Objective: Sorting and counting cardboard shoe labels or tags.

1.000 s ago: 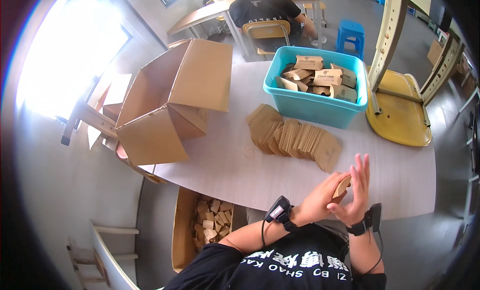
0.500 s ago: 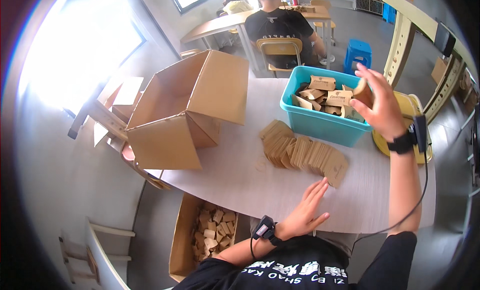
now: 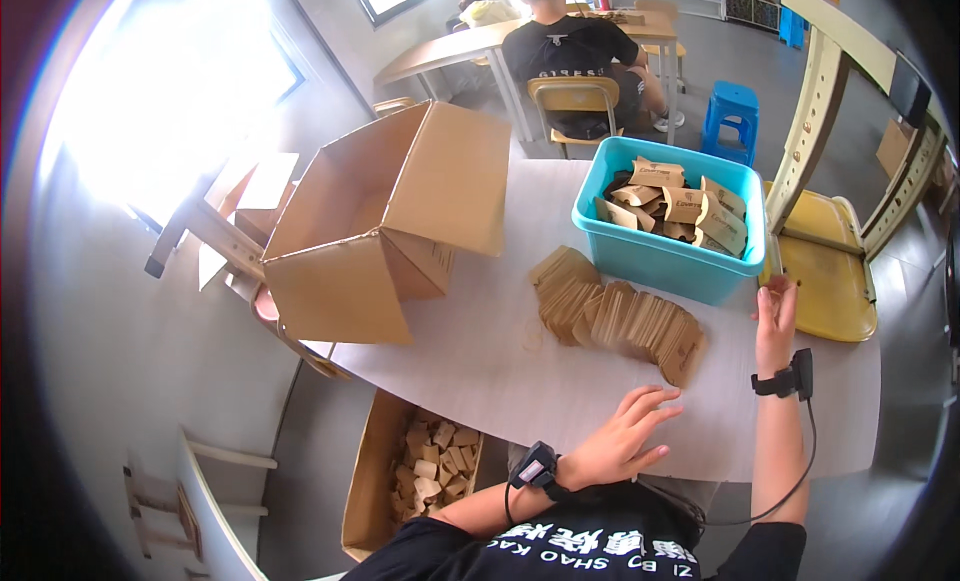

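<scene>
The pale counter (image 3: 470, 381) bears an open cardboard box (image 3: 457, 171), a turquoise tub (image 3: 680, 266) and a row of flat cartons (image 3: 620, 318). The left grip (image 3: 612, 445), spread and empty, is near the row; the right grip (image 3: 775, 331), half-open, showing nothing held, is beside the tub of folded cartons (image 3: 720, 224).

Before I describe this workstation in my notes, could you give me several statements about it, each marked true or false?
1. The teal tub holds folded pillow boxes. True.
2. The left hand is inside the teal tub. False: it is outside, near the row of flat cartons.
3. A blue stool stands beyond the teal tub. True.
4. The large cardboard box is closed on top. False: its top is open.
5. Small tan cartons lie in the lower box. True.
6. The right hand holds a flat carton. False: no carton shows in it.
</scene>
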A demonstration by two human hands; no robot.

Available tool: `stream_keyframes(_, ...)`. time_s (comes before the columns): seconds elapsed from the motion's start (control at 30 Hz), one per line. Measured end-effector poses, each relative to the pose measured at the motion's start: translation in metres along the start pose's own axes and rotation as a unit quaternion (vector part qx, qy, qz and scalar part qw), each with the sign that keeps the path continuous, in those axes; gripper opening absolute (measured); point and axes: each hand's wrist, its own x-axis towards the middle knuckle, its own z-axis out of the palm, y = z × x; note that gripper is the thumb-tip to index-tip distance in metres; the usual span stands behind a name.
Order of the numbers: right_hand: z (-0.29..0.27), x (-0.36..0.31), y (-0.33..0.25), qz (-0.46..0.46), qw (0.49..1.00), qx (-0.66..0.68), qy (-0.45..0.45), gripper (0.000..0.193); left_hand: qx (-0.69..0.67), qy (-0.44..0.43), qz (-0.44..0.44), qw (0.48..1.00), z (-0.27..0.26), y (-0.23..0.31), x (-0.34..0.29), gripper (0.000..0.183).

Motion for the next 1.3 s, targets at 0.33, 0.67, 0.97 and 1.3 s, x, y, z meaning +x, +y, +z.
stream_keyframes(0.33, 0.021, -0.078, -0.009, -0.175, 0.887, -0.355, -0.238, 0.132, -0.015, -0.006, -0.007, 1.0, -0.001, 0.0, 0.002, 0.05)
stream_keyframes(0.67, 0.023, -0.081, -0.002, -0.186, 0.895, -0.325, -0.241, 0.118, -0.004, 0.006, -0.005, 1.0, 0.001, 0.0, 0.003, 0.048)
stream_keyframes(0.97, 0.001, -0.079, -0.034, -0.132, 0.943, -0.198, -0.233, 0.123, 0.087, 0.108, 0.047, 0.989, -0.023, 0.005, 0.026, 0.061)
stream_keyframes(1.3, -0.014, -0.116, -0.073, -0.245, 0.94, -0.09, -0.22, 0.06, 0.142, 0.07, 0.234, 0.959, -0.037, -0.002, 0.078, 0.016)
